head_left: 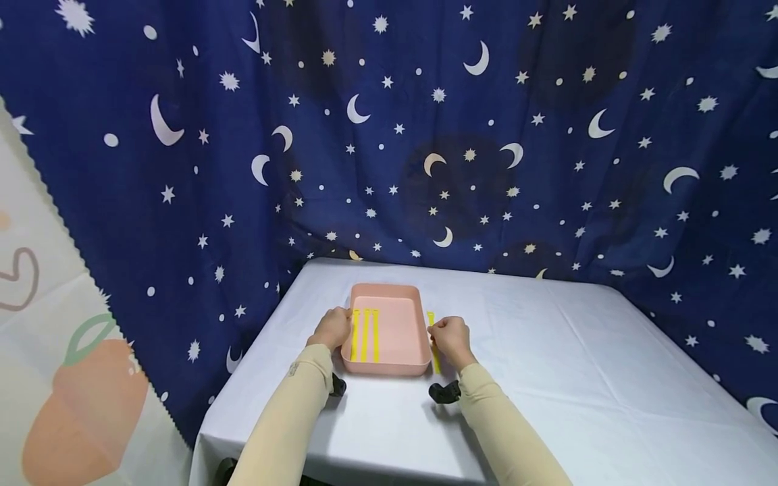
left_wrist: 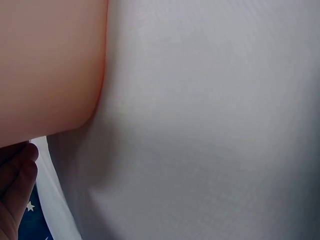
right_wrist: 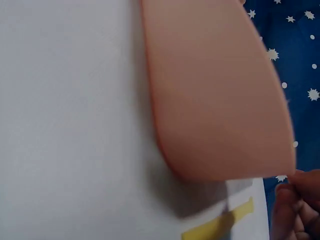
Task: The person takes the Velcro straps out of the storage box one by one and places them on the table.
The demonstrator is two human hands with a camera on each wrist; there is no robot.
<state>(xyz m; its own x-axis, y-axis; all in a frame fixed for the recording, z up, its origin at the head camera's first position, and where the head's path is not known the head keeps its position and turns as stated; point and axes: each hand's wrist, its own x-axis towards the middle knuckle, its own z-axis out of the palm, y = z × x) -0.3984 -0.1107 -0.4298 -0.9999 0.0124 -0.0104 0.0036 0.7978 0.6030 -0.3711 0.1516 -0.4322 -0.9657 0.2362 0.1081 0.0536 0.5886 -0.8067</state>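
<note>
A shallow pink tray (head_left: 398, 290) lies on the white-covered table, with three thin yellow strips (head_left: 365, 337) side by side along its left half. My left hand (head_left: 333, 327) grips the tray's left rim, its fingertips (left_wrist: 31, 152) showing just past the pink wall. On the opposite side, my right hand (head_left: 451, 337) pinches the tray's right rim between thumb and curled fingers. Beneath that hand another yellow strip (right_wrist: 215, 226) lies flat on the cloth, parallel to the tray's side. The right hand hides its middle in the head view.
White cloth covers the table (head_left: 547, 351), which extends well to the right of the tray. A dark blue curtain (head_left: 395, 135) with moons and stars hangs behind it. At the left is a pale printed curtain (head_left: 73, 378). Black devices (head_left: 445, 393) sit under both wrists.
</note>
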